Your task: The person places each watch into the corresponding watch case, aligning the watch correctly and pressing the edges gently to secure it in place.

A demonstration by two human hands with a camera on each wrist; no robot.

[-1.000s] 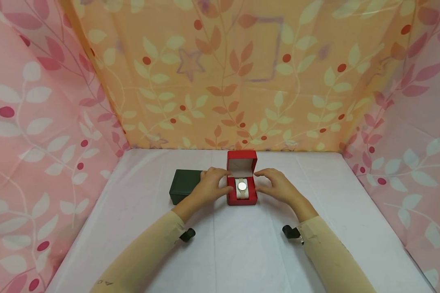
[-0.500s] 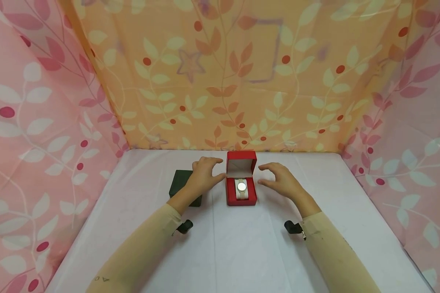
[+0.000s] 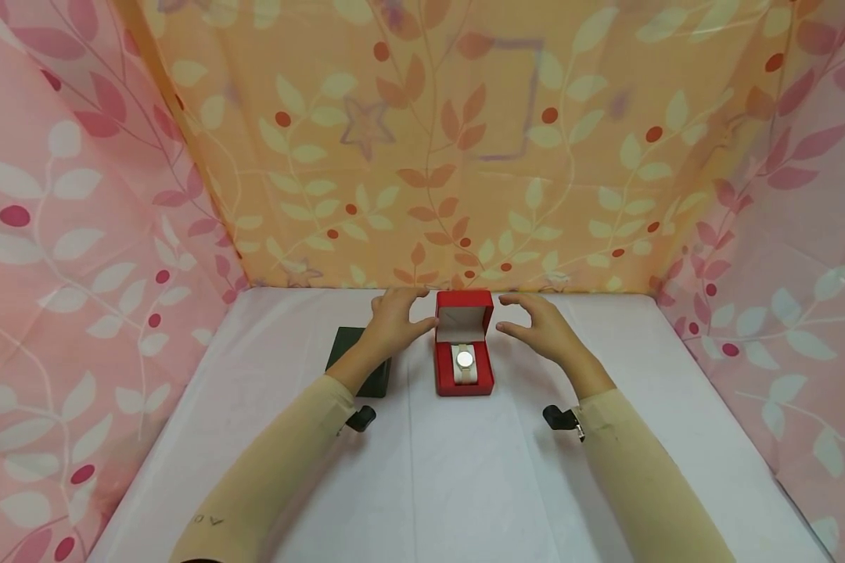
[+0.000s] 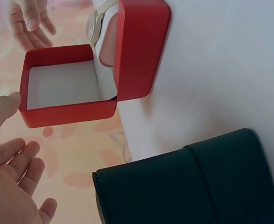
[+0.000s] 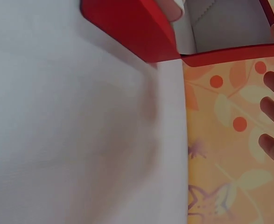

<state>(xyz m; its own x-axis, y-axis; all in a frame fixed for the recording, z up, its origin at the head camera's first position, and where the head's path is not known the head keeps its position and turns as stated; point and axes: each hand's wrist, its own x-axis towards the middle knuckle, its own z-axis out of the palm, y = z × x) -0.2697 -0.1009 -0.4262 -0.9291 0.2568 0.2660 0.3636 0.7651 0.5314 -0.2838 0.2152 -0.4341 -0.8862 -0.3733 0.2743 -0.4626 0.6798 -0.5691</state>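
A red watch box (image 3: 446, 379) stands on the white table with its lid (image 3: 464, 299) raised. Inside it a watch (image 3: 465, 360) with a pale strap sits round a white cushion. My left hand (image 3: 397, 319) is at the left of the lid, fingers loosely bent and thumb near the lid's edge; whether the thumb touches, I cannot tell. At the lid's right, a small gap away, my right hand (image 3: 542, 324) hovers with fingers loosely bent. Neither hand holds anything. In the left wrist view the lid's pale lining (image 4: 62, 84) shows.
A dark green box (image 3: 376, 383) stands left of the red box, partly hidden by my left forearm. Behind the white table (image 3: 458, 485) hangs an orange leaf-patterned curtain (image 3: 422, 156). Pink patterned curtains (image 3: 56, 313) close off the sides.
Both hands have drawn outward from the red box's sides, then risen toward the top of the lid. The boxes and the watch stay in place.
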